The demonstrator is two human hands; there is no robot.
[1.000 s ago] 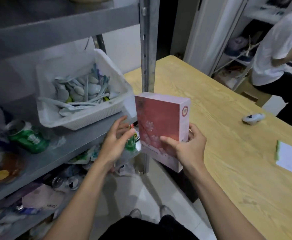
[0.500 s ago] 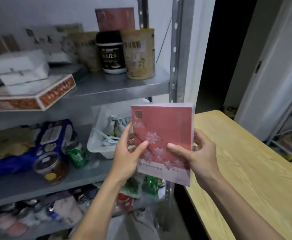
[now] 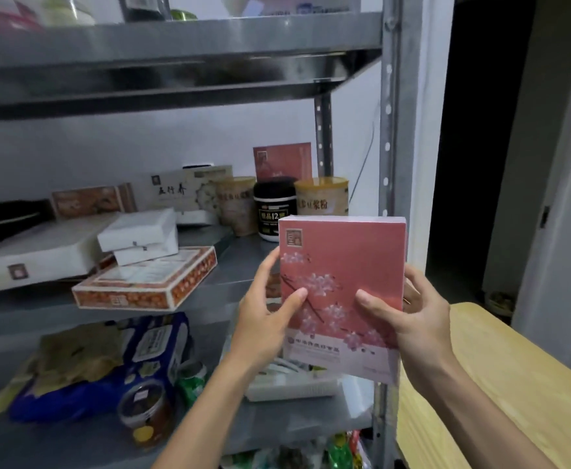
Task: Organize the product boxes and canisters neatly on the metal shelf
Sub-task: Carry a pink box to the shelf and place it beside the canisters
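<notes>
I hold a pink box with blossom print upright in front of the metal shelf. My left hand grips its left edge, thumb on the front. My right hand grips its right edge, thumb on the front too. Behind it on the middle shelf stand a black canister, a gold-lidded canister and a beige canister, with a second pink box against the wall. Left of them lie a patterned orange flat box, two small white boxes and a large white box.
The upper shelf overhangs the middle one. Below sit a blue bag, a jar, a green can and a white basket. The shelf's upright post stands at right, with a wooden table beyond it.
The view has tilted up from the lower shelf and table to the middle shelf. The pink box has risen, and my left hand has come onto its left edge.
</notes>
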